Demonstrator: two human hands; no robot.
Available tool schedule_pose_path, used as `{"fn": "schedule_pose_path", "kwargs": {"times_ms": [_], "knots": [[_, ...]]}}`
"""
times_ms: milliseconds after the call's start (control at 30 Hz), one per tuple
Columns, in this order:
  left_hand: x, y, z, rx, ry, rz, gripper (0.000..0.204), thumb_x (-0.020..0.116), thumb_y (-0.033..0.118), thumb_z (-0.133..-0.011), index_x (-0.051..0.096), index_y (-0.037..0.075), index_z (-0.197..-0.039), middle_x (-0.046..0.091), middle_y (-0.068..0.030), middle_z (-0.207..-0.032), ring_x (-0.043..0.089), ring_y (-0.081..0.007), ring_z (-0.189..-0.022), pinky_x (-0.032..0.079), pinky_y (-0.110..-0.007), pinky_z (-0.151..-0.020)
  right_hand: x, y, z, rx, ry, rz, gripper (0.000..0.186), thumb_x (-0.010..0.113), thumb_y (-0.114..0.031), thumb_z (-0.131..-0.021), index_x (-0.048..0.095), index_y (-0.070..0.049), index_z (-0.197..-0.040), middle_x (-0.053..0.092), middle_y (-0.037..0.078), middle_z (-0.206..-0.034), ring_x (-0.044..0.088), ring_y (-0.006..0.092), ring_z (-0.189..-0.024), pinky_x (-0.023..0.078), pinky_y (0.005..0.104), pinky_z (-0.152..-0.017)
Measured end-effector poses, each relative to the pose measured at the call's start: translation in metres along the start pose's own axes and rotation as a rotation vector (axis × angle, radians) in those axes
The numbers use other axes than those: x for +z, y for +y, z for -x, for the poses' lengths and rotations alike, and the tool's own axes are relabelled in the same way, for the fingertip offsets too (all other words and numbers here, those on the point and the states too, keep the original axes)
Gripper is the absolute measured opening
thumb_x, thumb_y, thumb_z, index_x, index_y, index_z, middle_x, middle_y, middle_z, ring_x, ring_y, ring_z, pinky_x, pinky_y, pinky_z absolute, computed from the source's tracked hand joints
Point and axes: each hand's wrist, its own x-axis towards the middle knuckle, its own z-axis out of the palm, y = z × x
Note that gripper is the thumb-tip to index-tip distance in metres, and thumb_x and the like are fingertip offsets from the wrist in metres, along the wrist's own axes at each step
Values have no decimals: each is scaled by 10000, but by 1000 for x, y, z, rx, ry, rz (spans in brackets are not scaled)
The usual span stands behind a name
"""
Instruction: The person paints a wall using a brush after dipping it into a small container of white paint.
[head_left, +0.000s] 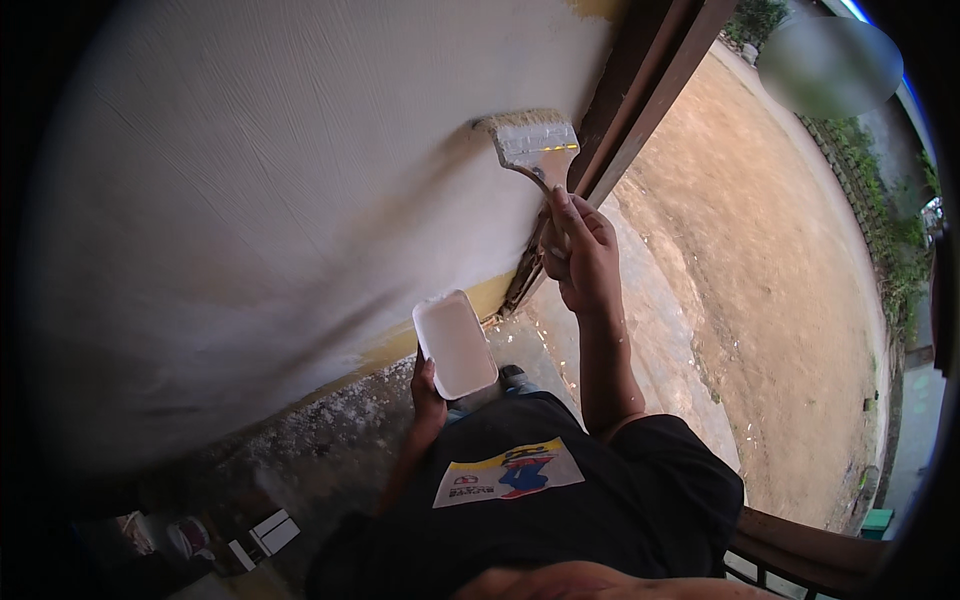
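Observation:
My right hand (583,252) grips the handle of a wide paintbrush (536,142), raised beside the dark door frame. Whitish paint coats the ferrule, and the pale bristles lie against or very close to the wall (330,130). Lower down, my left hand (428,392) is closed round the side of a white rectangular tray (490,372), which holds pale, milky paint. The wall is mostly white, with yellow showing along its bottom edge and at the top near the frame.
A brown door frame (648,85) borders the wall on the right. Beyond it lies sandy ground (760,270). Paint specks cover the grey floor (340,440) along the wall. White boxy items (273,532) sit at the lower left. A dark railing (800,552) runs at lower right.

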Motion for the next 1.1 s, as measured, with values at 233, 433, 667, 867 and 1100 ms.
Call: {"fn": "schedule_pose_path", "kwargs": {"times_ms": [233,433,667,867,1100], "knots": [[37,13,1,107,30,-81,608,448,188,-1020,338,58,-1604,503,-117,-1506,539,-221,-1315,441,-359,-1097,-8,41,-5,-59,4,7,383,619,-390,-1048,599,-35,-907,411,-67,-621,310,5,-498,190,214,-419],[46,18,-5,124,57,22,607,450,201,-1029,329,38,-1601,473,-124,-1534,505,-232,-1354,407,-365,-1129,-26,90,-14,0,22,98,354,588,-373,-1069,562,-66,-893,397,-80,-643,327,4,-530,190,220,-432],[43,8,-9,152,78,-49,597,461,241,-1044,350,31,-1591,484,-132,-1526,511,-224,-1344,402,-361,-1123,-57,150,-11,65,42,186,378,616,-440,-1041,550,-101,-887,400,-85,-657,341,8,-523,215,218,-420],[54,9,-4,157,64,-32,606,475,252,-1043,349,32,-1594,511,-122,-1502,529,-208,-1311,408,-356,-1107,-100,184,-1,243,72,349,359,616,-422,-1043,578,-86,-922,417,-81,-657,359,11,-516,217,219,-403],[54,11,2,161,99,-49,599,469,235,-1045,346,50,-1601,513,-112,-1508,519,-193,-1321,409,-345,-1106,-122,109,10,130,-54,834,355,643,-270,-1021,565,44,-1166,745,238,-906,725,258,-826,540,382,-735]]}}
